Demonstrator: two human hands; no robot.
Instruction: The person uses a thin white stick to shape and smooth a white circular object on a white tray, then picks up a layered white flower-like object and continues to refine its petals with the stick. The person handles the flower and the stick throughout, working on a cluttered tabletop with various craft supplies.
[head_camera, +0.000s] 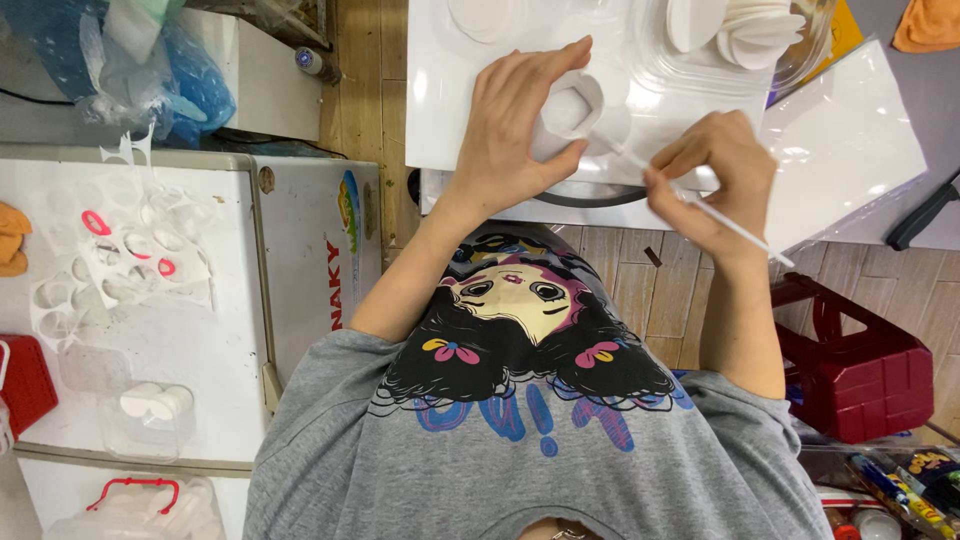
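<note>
White cup (572, 108) on the white board (440, 110), clamped in the left hand (520, 115), fingers curled round it. Thin white stick (700, 205) pinched in the right hand (715, 180), tip reaching the cup. Beyond, clear bowl (800, 55) of white discs (740, 25); red stool (860, 375) below right.

Free room along the near left part of the white board (440, 140), up to its left edge. Blocked in the middle by the left hand (520, 120) over a white round piece (572, 108). Closed at the far right corner by a clear bowl (800, 60) of white discs (745, 25). Narrow passage at the near right edge, taken by the right hand (715, 175) with a thin white stick (740, 232).
</note>
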